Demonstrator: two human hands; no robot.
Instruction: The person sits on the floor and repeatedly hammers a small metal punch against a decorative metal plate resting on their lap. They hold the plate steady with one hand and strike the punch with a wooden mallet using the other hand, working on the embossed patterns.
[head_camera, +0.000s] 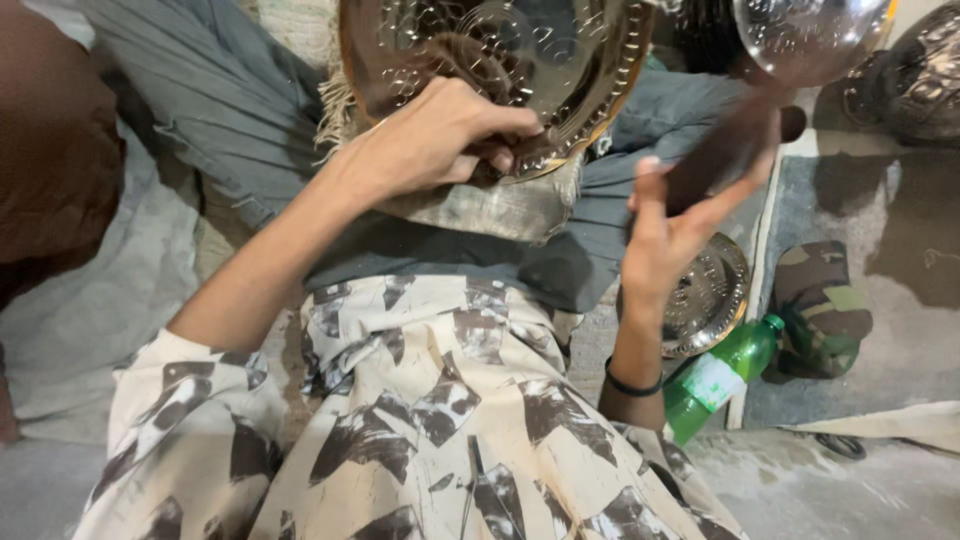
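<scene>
On the lap, left hand (430, 140) fingers grip an embossed brass plate (500, 60); right hand (670, 225) clasps a dark hammer handle (725, 150), forefinger extended.

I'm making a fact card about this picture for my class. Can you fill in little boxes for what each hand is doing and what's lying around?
Left hand: pressing on the rim of an embossed round metal plate in the lap
Right hand: gripping a dark wooden handle
Tool head: shiny rounded metal head, raised beside the plate
Under the plate: frayed cloth pad
Floor, right side: second embossed plate, green plastic bottle, camouflage cap
Wrist: black band
</scene>
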